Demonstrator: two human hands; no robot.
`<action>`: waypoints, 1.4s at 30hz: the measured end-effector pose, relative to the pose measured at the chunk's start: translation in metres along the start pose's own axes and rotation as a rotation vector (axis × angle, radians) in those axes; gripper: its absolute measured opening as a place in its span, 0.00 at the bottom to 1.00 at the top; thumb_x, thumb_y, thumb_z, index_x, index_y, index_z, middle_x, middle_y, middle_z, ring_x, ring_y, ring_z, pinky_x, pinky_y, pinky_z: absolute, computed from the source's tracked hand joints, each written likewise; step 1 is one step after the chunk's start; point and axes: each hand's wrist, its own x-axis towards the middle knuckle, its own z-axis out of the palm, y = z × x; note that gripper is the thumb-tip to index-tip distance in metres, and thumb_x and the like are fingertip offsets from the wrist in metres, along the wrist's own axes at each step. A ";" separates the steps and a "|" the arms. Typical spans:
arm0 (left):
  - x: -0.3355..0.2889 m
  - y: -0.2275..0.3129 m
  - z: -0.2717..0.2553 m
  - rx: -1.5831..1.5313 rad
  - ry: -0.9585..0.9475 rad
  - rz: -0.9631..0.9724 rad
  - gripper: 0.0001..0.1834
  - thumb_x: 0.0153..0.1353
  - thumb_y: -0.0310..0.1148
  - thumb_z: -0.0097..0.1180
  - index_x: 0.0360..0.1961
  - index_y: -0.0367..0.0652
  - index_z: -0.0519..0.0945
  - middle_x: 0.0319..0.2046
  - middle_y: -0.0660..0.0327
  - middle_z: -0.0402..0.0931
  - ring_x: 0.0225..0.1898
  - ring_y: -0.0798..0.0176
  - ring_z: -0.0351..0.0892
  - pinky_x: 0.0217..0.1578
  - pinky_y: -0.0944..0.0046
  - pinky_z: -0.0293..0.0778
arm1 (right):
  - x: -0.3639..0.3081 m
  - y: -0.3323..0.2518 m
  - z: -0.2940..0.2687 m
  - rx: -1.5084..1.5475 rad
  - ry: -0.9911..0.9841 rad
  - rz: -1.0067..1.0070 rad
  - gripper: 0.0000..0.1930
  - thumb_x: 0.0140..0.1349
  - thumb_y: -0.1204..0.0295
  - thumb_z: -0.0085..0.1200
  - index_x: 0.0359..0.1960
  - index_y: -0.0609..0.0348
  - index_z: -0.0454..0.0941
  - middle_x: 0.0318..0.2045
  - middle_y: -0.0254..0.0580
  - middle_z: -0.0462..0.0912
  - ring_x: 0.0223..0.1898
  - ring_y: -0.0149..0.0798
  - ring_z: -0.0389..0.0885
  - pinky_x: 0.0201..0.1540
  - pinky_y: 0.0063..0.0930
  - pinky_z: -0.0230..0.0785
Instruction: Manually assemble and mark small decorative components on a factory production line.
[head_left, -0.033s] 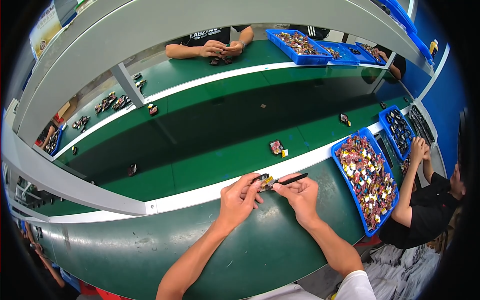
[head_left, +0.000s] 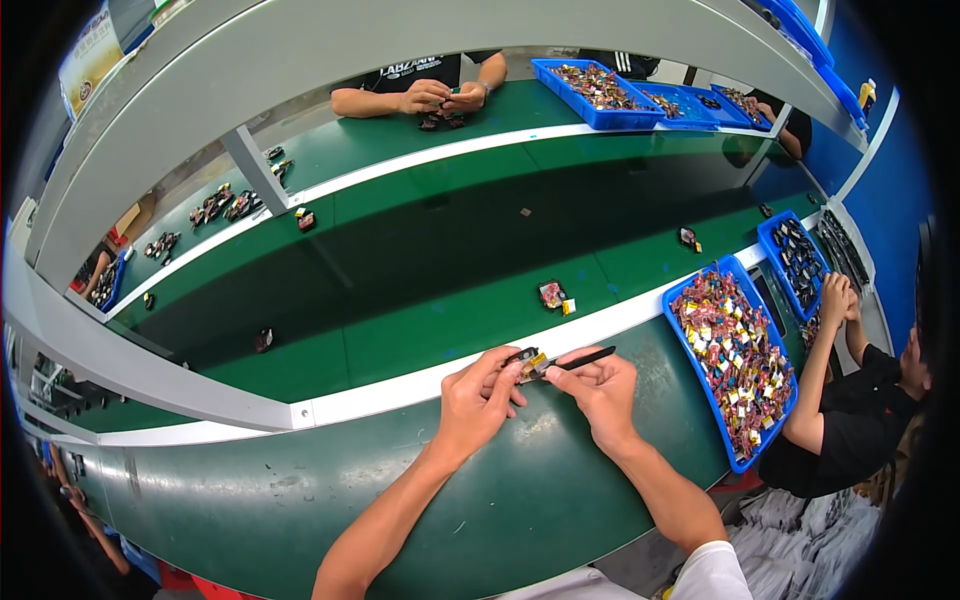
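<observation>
Near the middle of the bench edge, my left hand [head_left: 476, 396] pinches a small black device [head_left: 521, 357] with a yellow-labelled piece [head_left: 537, 362] on it. My right hand [head_left: 606, 396] grips a slim black pen-shaped tool [head_left: 590, 357], its rear end pointing up to the right. The tool's working end meets the device between my two hands, where fingers partly hide it. Just beyond, on the green conveyor belt [head_left: 440, 300], lies a small dark-and-pink assembly [head_left: 551, 294] with a yellow and white tag.
To my right stands a blue tray [head_left: 676, 325] heaped with small tagged parts. Another blue tray [head_left: 818, 262] of black pieces sits beside a co-worker [head_left: 860, 410]. Across the belt a person's hands [head_left: 445, 97] handle small parts. A grey frame post [head_left: 225, 400] rises at the left.
</observation>
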 end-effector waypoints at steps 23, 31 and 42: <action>0.007 -0.004 -0.011 -0.221 -0.151 -0.230 0.14 0.73 0.31 0.52 0.50 0.29 0.79 0.29 0.56 0.80 0.19 0.67 0.80 0.16 0.71 0.73 | 0.002 0.013 -0.009 -0.267 -0.048 -0.337 0.08 0.54 0.85 0.67 0.31 0.65 0.80 0.28 0.36 0.87 0.17 0.12 0.61 0.19 0.11 0.50; 0.007 -0.002 -0.012 -0.225 -0.168 -0.238 0.14 0.73 0.29 0.51 0.51 0.28 0.79 0.29 0.55 0.80 0.20 0.65 0.81 0.16 0.71 0.75 | 0.001 0.015 -0.007 -0.288 -0.043 -0.356 0.07 0.54 0.85 0.68 0.31 0.64 0.81 0.24 0.30 0.83 0.17 0.11 0.61 0.19 0.12 0.49; 0.006 -0.003 -0.012 -0.241 -0.205 -0.239 0.16 0.73 0.31 0.51 0.54 0.27 0.79 0.30 0.52 0.82 0.22 0.62 0.83 0.18 0.70 0.77 | 0.002 0.017 -0.007 -0.195 -0.061 -0.287 0.07 0.55 0.85 0.67 0.33 0.65 0.81 0.24 0.30 0.82 0.18 0.11 0.62 0.19 0.11 0.49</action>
